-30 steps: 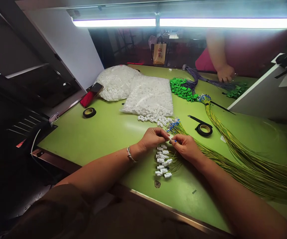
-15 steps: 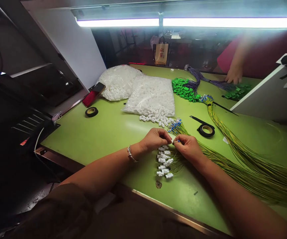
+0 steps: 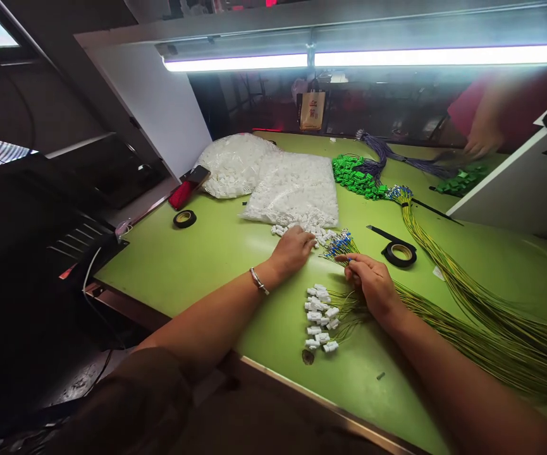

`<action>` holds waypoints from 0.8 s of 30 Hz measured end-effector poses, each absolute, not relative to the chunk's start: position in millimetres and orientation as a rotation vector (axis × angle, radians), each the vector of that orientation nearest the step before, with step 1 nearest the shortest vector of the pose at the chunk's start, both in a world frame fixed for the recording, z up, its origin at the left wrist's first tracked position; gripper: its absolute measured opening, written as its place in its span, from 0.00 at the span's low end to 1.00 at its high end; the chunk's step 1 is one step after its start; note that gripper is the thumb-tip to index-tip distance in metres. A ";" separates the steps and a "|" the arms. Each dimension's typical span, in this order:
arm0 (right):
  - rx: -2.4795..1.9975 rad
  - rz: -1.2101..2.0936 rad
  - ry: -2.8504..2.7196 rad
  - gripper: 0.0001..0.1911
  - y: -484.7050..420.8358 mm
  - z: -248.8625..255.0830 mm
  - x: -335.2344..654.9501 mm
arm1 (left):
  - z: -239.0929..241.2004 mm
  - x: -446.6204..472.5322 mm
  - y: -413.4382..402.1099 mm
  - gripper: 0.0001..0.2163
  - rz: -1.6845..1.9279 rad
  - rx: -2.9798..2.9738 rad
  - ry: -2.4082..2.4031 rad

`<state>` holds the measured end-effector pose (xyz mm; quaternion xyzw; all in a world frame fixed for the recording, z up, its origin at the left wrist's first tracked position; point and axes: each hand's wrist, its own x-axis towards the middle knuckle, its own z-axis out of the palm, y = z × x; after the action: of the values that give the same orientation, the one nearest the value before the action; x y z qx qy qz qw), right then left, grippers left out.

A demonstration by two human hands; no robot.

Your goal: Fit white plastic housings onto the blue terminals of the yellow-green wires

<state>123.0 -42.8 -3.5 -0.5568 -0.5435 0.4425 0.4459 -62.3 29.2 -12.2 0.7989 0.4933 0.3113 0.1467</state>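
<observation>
My left hand (image 3: 294, 249) is at the near edge of a pile of loose white connector housings (image 3: 323, 235), its fingers bent and drawn together; their tips are partly hidden, and what they hold I cannot make out. My right hand (image 3: 374, 282) pinches a yellow-green wire by its blue-sleeved end, next to the terminal tips of a wire bundle (image 3: 340, 242). Below the hands lies a cluster of white connectors (image 3: 318, 316) fitted on yellow-green wires.
Behind stand clear bags of white housings (image 3: 296, 186). Black tape rolls (image 3: 399, 253) lie right and left, with a phone (image 3: 200, 175) at the left. Green connectors (image 3: 356, 175) and a second wire bundle (image 3: 413, 218) lie farther back. Across the table shows another person's hand (image 3: 484, 140).
My hands, close together before at a white connector, have parted. The left moved up to the loose housings, the right to the wire tips. The connector cluster now lies uncovered. The view has shifted slightly.
</observation>
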 end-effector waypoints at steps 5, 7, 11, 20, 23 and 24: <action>-1.427 0.963 -1.517 0.20 -42.1 -7.0 121.2 | -14.5 -62.4 29.8 0.07 0.754 2.371 1.476; -1.422 0.951 -1.518 0.20 -42.7 -8.3 120.8 | -10.5 -66.5 27.8 0.10 0.794 2.303 1.484; -1.408 0.989 -1.496 0.10 -43.7 -10.5 120.3 | 1.7 -74.4 20.1 0.11 0.942 1.898 1.466; -1.373 0.833 -1.526 0.07 -47.0 -8.9 118.9 | 6.3 -62.5 -6.7 0.13 0.910 1.044 0.996; -1.366 0.771 -1.593 0.06 -49.2 -7.3 118.4 | 1.8 -57.7 -9.2 0.14 0.872 0.882 0.921; -1.364 0.760 -1.611 0.06 -49.5 -7.2 118.4 | 1.5 -57.0 -9.7 0.14 0.872 0.843 0.900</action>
<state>118.4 -49.5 -7.2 -0.5479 -0.6468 0.3051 0.4341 -57.0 -9.7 1.5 0.3826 0.4086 0.3958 0.7281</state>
